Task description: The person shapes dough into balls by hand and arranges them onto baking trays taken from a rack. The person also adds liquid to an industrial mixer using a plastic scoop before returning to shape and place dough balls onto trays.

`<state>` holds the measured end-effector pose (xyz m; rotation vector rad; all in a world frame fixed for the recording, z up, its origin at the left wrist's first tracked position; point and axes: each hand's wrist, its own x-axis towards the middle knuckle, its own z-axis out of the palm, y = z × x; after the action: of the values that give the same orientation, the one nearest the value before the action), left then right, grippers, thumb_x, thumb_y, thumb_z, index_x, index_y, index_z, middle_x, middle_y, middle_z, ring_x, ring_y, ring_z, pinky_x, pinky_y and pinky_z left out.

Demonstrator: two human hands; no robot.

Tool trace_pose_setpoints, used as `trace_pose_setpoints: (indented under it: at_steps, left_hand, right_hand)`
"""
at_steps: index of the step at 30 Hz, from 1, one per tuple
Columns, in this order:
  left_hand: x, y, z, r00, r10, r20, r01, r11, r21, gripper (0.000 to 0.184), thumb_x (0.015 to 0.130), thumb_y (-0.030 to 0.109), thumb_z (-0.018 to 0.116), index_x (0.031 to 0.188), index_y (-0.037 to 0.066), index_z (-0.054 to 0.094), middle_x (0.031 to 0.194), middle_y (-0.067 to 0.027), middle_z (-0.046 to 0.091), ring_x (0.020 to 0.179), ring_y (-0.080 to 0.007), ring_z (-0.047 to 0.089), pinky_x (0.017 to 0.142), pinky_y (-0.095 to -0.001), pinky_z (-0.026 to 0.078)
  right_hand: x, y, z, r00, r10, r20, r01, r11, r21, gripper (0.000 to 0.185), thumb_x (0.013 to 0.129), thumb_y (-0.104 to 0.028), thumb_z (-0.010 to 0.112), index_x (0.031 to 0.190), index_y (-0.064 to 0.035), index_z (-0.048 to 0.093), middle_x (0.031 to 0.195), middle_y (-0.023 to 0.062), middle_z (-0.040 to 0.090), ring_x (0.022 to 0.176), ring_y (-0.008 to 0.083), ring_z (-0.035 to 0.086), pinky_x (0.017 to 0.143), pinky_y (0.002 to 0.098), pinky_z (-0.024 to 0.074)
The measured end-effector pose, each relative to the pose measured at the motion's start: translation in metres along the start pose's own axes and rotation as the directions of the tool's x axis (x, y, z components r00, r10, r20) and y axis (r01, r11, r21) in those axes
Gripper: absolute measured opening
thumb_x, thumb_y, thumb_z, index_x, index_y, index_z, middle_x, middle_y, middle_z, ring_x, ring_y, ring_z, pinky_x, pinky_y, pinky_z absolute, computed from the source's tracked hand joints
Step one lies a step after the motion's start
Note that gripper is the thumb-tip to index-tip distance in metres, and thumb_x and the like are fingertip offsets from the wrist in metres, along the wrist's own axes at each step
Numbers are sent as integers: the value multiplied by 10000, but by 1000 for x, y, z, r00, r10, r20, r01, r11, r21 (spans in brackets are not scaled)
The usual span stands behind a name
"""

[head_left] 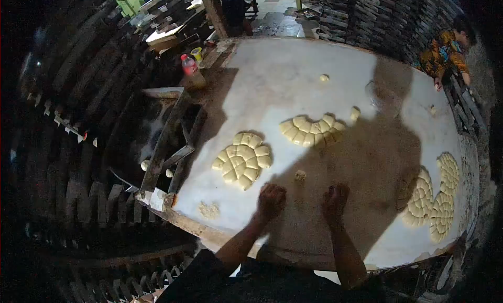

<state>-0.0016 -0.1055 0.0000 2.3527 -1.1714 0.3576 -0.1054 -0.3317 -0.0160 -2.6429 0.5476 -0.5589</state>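
Note:
Both of my hands rest low over the near part of the pale table (pixel 272 62), in my own shadow. My left hand (pixel 271 200) is curled closed, knuckles up; anything under its fingers is hidden. Similarly curled is my right hand (pixel 335 199), with its palm side out of sight. Between and just beyond them lies a small lump (pixel 300 176), probably dough. Left of centre sits a cluster of cut dough pieces (pixel 242 160), nearest my left hand. A curved row of dough pieces (pixel 312 131) lies farther back. More scored dough (pixel 432 203) spreads at the right.
Single dough bits (pixel 325 78) lie farther off. Crumbs (pixel 208 210) mark the near left. Dark wooden racks (pixel 166 140) border the left edge, with a red-labelled bottle (pixel 189 65) and yellow cup (pixel 196 53) behind. Another person (pixel 444 52) is at the far right edge.

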Motion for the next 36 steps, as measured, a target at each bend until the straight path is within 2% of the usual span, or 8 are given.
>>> trace_pose_setpoints:
  at_steps: [9, 12, 14, 18, 27, 29, 32, 36]
  left_hand:
    - [-88, 19, -66, 993, 29, 118, -20, 997, -74, 226, 729, 127, 570, 920, 9, 595, 994, -179, 554, 819, -310, 577, 801, -440, 459]
    - [-85, -3, -88, 962, -10, 274, 166, 816, -554, 412, 764, 19, 579, 1169, 49, 512, 1040, -163, 565, 1021, -296, 533, 893, -419, 425]
    - [-58, 6, -131, 903, -194, 384, 430, 364, -826, 495, 821, -35, 529, 1296, 58, 424, 1065, -150, 565, 1028, -262, 547, 889, -371, 448]
    - [-62, -18, -158, 960, -123, 252, 277, 263, -924, 515, 867, -19, 507, 1352, 62, 353, 1073, -142, 567, 1006, -242, 562, 845, -346, 476]
    - [-60, -13, -186, 947, -145, 288, 319, 297, -900, 433, 912, 70, 507, 1317, 2, 368, 1116, -169, 546, 969, -253, 597, 809, -372, 507]
    - [-60, -9, -180, 895, -129, 427, 434, 469, -769, 403, 929, 162, 505, 1278, -10, 398, 1082, -188, 565, 963, -296, 606, 794, -391, 510]
    - [-36, 6, -180, 693, -178, 699, 588, 700, -405, 356, 954, 256, 451, 1193, -6, 473, 1087, -204, 568, 987, -325, 599, 841, -407, 485]
    - [-37, 17, -180, 801, -33, 597, 442, 705, -555, 342, 953, 282, 424, 1085, -14, 532, 1116, -182, 561, 1002, -306, 586, 874, -384, 456]
  right_hand:
    - [-63, -22, -34, 988, 70, 134, -122, 890, 439, 131, 844, -132, 564, 915, -26, 531, 887, 117, 538, 831, 234, 537, 751, 363, 448]
    - [-67, -95, -32, 925, -228, 304, 17, 823, 568, 234, 927, -212, 463, 967, -9, 571, 808, 105, 568, 694, 229, 555, 658, 347, 470]
    - [-76, -164, -15, 821, -191, 537, -299, 658, 691, 277, 911, -201, 483, 1073, 1, 580, 827, 124, 575, 714, 242, 564, 681, 366, 468]
    - [-76, -231, -14, 946, -98, 310, -107, 807, 581, 271, 937, -246, 484, 1063, -20, 566, 840, 91, 586, 704, 160, 537, 654, 312, 458]
    - [-50, -260, -63, 837, -71, 542, -329, 726, 604, 222, 921, -149, 510, 1071, -5, 589, 743, 148, 583, 594, 241, 557, 564, 354, 459]
    - [-49, -248, -57, 952, -252, 174, 98, 788, 608, 181, 923, -151, 500, 948, 3, 591, 702, 155, 574, 579, 265, 566, 531, 363, 454]
    - [-44, -217, -52, 928, -291, 233, 189, 906, 380, 212, 928, -164, 496, 826, 13, 550, 690, 154, 566, 559, 306, 568, 507, 401, 448]
    - [-5, -148, -30, 939, -164, 302, 139, 985, 102, 214, 921, -191, 490, 853, 1, 556, 776, 192, 599, 606, 307, 610, 497, 390, 480]
